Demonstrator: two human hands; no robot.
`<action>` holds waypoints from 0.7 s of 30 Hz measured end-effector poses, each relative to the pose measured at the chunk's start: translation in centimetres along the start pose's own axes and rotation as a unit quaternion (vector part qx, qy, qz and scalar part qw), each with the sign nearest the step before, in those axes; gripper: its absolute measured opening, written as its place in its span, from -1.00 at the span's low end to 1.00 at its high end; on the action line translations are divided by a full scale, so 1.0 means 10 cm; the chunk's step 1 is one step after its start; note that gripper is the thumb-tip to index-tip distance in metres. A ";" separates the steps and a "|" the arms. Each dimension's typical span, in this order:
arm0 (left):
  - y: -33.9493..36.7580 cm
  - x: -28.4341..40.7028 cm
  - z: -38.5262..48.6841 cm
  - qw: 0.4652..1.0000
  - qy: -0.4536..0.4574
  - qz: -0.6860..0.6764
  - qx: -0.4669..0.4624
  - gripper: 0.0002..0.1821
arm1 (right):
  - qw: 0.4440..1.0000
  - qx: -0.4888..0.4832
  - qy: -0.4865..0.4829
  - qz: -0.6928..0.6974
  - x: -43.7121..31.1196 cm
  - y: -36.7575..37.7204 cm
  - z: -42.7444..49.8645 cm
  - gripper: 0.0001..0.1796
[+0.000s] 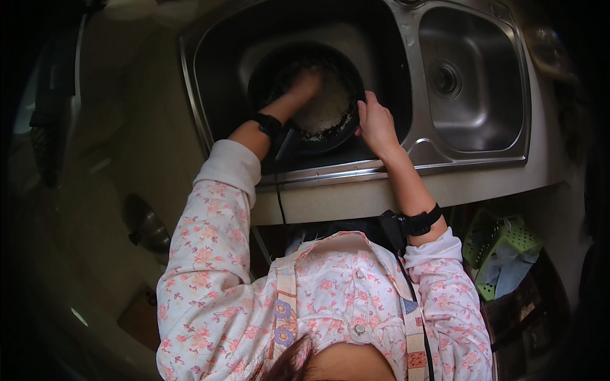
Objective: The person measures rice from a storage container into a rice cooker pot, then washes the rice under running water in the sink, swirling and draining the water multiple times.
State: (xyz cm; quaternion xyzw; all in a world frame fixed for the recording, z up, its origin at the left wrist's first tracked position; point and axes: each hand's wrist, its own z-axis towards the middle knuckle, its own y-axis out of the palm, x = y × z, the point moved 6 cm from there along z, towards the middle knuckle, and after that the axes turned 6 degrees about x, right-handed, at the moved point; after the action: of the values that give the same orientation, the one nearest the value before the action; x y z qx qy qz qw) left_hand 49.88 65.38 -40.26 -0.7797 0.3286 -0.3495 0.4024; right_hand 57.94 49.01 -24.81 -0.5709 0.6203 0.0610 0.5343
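Note:
A round dark pot (346, 128) sits in the large left basin of the stainless steel sink (333, 175). Pale grains that look like rice (329, 107) lie in it, apparently in cloudy water, with some grains stuck along the inner wall. My left hand (307, 83) reaches down inside the pot among the grains. It is blurred, and its fingers cannot be made out. On the right side, my right hand (378, 119) grips the pot's rim, thumb and fingers on either side of the wall. Each forearm wears a black strap with a small device.
To the right is a smaller basin (469, 109) with a drain. A pale countertop (324, 202) edges the sink. On the left counter rests a metal lid or bowl (150, 226). Below right hangs or stands a green perforated basket (517, 240) holding plastic. A black cable (279, 197) crosses the counter edge.

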 end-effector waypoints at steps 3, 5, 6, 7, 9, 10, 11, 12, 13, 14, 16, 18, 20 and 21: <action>-0.24 0.15 -0.03 0.963 0.009 -0.236 0.128 -0.63 | 1.000 0.003 0.000 0.007 0.02 0.01 0.01 -0.71; -0.24 0.50 -0.34 0.931 0.099 -0.313 0.161 -0.67 | 1.000 0.006 -0.010 -0.004 0.01 0.01 0.01 -0.74; -0.18 0.61 -0.45 0.936 0.150 -0.314 0.046 -0.66 | 1.000 0.009 -0.017 -0.007 0.00 0.00 0.02 -0.74; -0.06 0.68 -0.59 0.936 0.174 -0.282 -0.119 -0.66 | 1.000 0.009 -0.015 0.000 0.00 0.00 0.01 -0.75; -0.08 0.50 -0.74 0.952 0.132 -0.161 -0.222 -0.63 | 1.000 0.009 -0.012 0.016 -0.01 0.01 0.01 -0.76; -0.08 0.37 -0.79 0.947 0.107 -0.091 -0.288 -0.61 | 1.000 0.009 -0.008 0.019 -0.01 0.01 0.01 -0.76; -0.18 0.19 -0.74 0.965 0.043 -0.064 -0.251 -0.57 | 1.000 0.008 -0.004 0.022 -0.01 0.01 0.01 -0.76; -0.24 0.03 -0.70 0.974 -0.015 -0.033 -0.224 -0.52 | 1.000 0.008 0.002 0.026 -0.01 0.01 0.01 -0.76; -0.31 -0.12 -0.64 0.984 -0.072 -0.016 -0.161 -0.47 | 1.000 0.011 0.001 0.021 -0.01 0.00 0.01 -0.76; -0.34 -0.10 -0.66 0.996 -0.031 0.037 -0.076 -0.43 | 1.000 0.012 0.000 0.014 -0.01 0.00 0.01 -0.76; -0.30 0.02 -0.74 0.989 0.030 0.120 0.075 -0.35 | 1.000 0.013 -0.002 0.005 0.00 0.00 0.01 -0.75; -0.02 0.26 -0.84 0.985 0.131 0.081 0.075 -0.29 | 1.000 0.015 -0.003 0.007 0.01 0.01 0.01 -0.74; 0.27 0.42 -0.78 0.992 0.122 -0.040 -0.012 -0.28 | 0.999 0.024 -0.012 -0.023 0.03 0.01 0.02 -0.72; 0.38 0.48 -0.71 0.985 0.071 -0.146 -0.052 -0.30 | 0.999 0.029 -0.017 -0.035 0.04 0.02 0.03 -0.71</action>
State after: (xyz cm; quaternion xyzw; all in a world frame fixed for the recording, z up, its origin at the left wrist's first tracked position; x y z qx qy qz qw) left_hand 45.83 56.96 -39.08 -0.8122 0.2569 -0.4415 0.2818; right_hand 58.02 49.03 -25.28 -0.5754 0.5924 0.0339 0.5628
